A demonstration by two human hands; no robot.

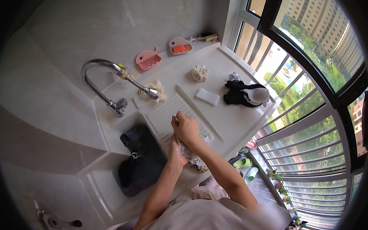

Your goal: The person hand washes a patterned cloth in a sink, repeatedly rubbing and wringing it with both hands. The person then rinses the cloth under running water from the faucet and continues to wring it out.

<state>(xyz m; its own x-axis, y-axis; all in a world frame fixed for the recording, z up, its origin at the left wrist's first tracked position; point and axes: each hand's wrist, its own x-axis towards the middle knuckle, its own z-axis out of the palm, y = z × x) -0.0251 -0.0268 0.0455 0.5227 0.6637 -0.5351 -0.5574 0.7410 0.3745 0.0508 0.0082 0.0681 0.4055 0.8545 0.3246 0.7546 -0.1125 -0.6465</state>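
My right hand [186, 129] is closed on the upper end of a wet patterned cloth [194, 158] and presses it onto the ribbed washboard [164, 110] of the white laundry sink. Partly hidden under my right wrist, my left hand [175, 152] holds the same cloth lower down. A dark garment [142, 160] lies in the basin just left of both hands.
A chrome tap [112, 84] arches over the basin. On the counter [228, 120] lie a white soap bar [207, 96], crumpled cream cloths [199, 72], and a black-and-white pile [245, 94]. Two whale-shaped holders [147, 59] sit on the back ledge. Window bars stand to the right, slippers [247, 166] below.
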